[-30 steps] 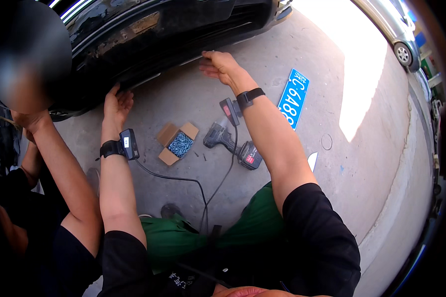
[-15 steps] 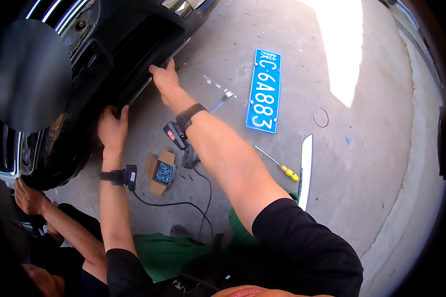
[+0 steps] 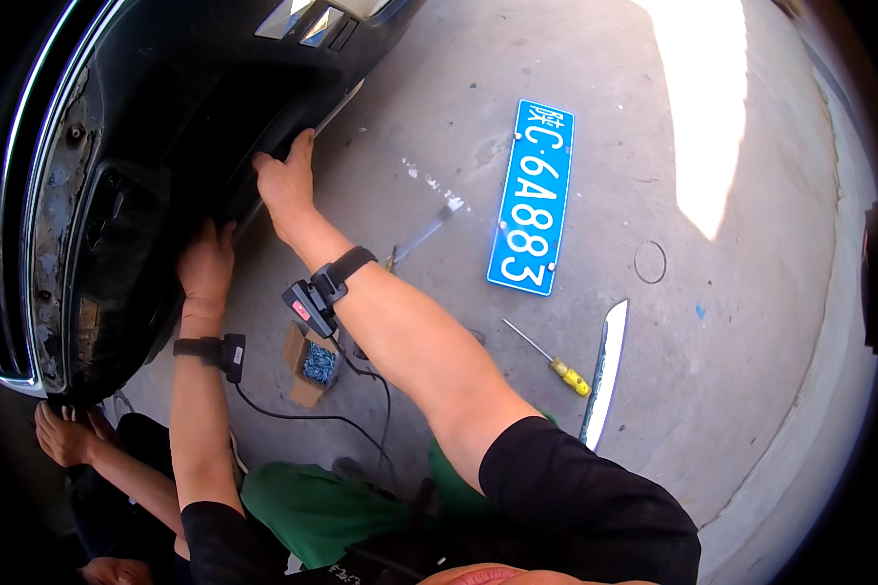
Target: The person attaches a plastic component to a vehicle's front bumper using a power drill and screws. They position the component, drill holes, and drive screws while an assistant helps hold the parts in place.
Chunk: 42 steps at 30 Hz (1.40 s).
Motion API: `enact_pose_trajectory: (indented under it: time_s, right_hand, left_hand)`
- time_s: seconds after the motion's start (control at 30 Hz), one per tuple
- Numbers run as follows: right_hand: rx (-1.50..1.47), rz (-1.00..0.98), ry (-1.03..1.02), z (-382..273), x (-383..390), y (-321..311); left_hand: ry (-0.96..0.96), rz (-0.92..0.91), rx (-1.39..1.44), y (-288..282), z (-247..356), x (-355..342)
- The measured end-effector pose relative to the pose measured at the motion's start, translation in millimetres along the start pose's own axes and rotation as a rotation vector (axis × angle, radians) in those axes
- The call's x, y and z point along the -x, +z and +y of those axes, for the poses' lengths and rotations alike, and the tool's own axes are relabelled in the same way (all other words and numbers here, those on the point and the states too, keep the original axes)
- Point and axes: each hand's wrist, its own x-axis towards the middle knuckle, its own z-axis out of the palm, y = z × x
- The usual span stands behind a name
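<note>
Both hands, left hand (image 3: pixel 205 265) and right hand (image 3: pixel 285 180), grip the black bumper's (image 3: pixel 156 156) lower edge at upper left; fingers could get pinched if it drops.

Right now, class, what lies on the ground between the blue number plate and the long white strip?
In the head view, a yellow-handled screwdriver lies on the concrete between the blue number plate and the white strip.

A blue plate (image 3: pixel 531 198) lies on the concrete floor (image 3: pixel 732 390) at upper centre. Lower right of it sit a yellow-handled screwdriver (image 3: pixel 552 359) and a white trim strip (image 3: pixel 604 370). A small cardboard box (image 3: pixel 309 364) of screws sits at lower left of centre.
</note>
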Motion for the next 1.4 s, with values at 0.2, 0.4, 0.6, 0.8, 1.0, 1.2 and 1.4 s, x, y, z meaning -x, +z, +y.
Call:
enact_pose_trajectory:
  time_s: [0.2,0.4,0.6,0.8,1.0,1.2,1.4]
  right_hand:
    - [-0.209,-0.043,0.032,0.0,-7.5,-18.1]
    - [-0.087,-0.014,0.045,-18.3,-11.1,-26.6]
    - [0.006,-0.031,0.029,7.1,-15.4,-18.4]
    - [-0.228,-0.192,-0.105,-56.7,-66.1,-138.7]
    - [0.05,-0.241,0.093,-29.0,-63.7,-149.0]
    - [0.266,-0.295,0.131,-2.0,-45.0,-126.8]
    - [0.527,-0.37,0.182,27.2,-38.5,-100.7]
  left_hand:
    - [0.022,0.129,0.09,-0.5,2.8,-1.7]
    - [0.023,0.122,-0.003,11.3,-0.6,-2.0]
    - [-0.038,0.063,-0.086,10.2,-5.7,14.2]
    - [-0.117,0.003,0.236,-10.6,12.5,-3.6]
    - [-0.232,-0.098,0.56,30.0,11.5,84.2]
    - [-0.389,-0.542,0.579,97.8,-21.8,165.9]
    - [-0.067,-0.694,0.607,108.8,4.3,229.9]
